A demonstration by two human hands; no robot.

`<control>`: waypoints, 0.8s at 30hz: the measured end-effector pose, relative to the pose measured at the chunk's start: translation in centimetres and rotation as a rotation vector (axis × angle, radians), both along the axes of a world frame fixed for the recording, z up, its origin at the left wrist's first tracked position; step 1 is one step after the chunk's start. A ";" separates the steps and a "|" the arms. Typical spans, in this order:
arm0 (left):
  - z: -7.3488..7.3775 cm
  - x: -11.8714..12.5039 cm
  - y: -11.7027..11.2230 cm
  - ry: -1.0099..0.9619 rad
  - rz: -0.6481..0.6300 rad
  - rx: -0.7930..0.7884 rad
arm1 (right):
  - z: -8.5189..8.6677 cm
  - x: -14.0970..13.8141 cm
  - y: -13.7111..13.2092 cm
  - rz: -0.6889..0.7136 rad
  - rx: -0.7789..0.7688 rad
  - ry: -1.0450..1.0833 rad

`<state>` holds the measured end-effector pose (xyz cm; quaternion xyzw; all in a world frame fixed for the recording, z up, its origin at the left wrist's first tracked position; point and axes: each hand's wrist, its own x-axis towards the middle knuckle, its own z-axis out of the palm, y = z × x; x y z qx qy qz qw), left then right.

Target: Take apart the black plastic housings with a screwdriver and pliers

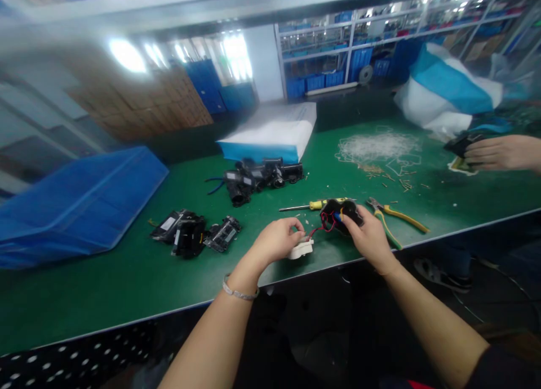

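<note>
My left hand is closed around a small white plastic part near the front edge of the green table. Red and black wires run from that part to a black housing that my right hand grips with curled fingers. Both hands sit close together, just above the table surface. A bracelet circles my left wrist.
A yellow-handled screwdriver and yellow-green pliers lie beside the housing. Black parts sit in piles at left and centre. A blue bin, a white bag, clippings and another person's hand are around.
</note>
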<state>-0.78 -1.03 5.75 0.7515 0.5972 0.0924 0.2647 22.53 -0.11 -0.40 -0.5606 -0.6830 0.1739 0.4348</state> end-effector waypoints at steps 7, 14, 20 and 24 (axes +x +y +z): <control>-0.4 0.6 0.5 0.200 -0.013 0.061 | 1.3 4.9 -0.1 -0.426 0.182 0.266; -0.2 1.3 -0.4 0.142 -0.071 0.040 | 2.0 4.8 -1.4 -0.353 0.191 0.297; -1.9 3.7 -1.1 0.171 -0.141 0.197 | 2.7 3.6 -2.0 -0.293 0.163 0.289; -3.5 5.7 -0.9 0.044 -0.220 0.308 | 2.9 3.0 -2.4 -0.229 0.128 0.335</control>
